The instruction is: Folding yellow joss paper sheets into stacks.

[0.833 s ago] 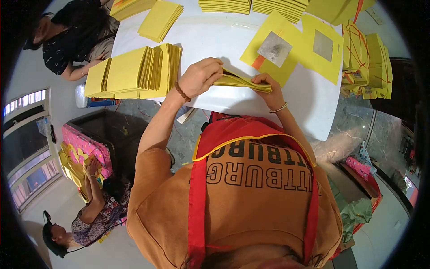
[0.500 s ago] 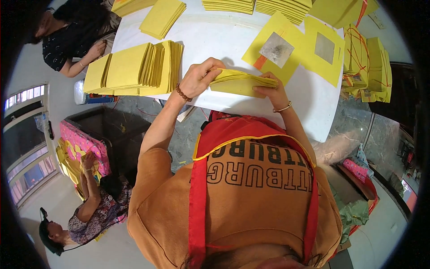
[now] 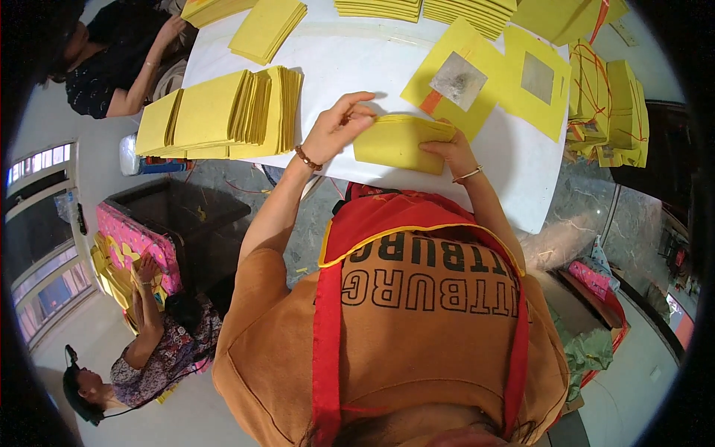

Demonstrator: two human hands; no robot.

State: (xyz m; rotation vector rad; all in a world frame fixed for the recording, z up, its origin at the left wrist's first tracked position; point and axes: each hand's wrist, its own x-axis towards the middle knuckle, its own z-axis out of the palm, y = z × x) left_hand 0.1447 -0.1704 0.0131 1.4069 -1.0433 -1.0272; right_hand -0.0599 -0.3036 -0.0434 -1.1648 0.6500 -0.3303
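Observation:
A thin stack of folded yellow paper (image 3: 398, 145) stands tilted over the near edge of the white table. My right hand (image 3: 450, 153) grips its right end, the thumb across the near face and the fingers largely hidden behind. At the stack's upper left corner is my left hand (image 3: 339, 128), open, with its fingers stretched out and apart; whether a fingertip touches the paper I cannot tell. Farther off lie two yellow sheets, a left sheet (image 3: 480, 104) and a right sheet (image 3: 556, 104), each with a grey square on it.
Rows of folded yellow paper (image 3: 208, 112) stand at the table's left. More yellow stacks (image 3: 465, 13) line the far edge of the white table (image 3: 350, 56). Tied yellow bundles (image 3: 622, 112) are beyond its right side. One person (image 3: 112, 67) sits far left, another (image 3: 164, 335) nearer left.
My left hand has let go of the stack's left end and opened. The stack now shows more of its near face, still in my right hand. The far-left person's hand has risen.

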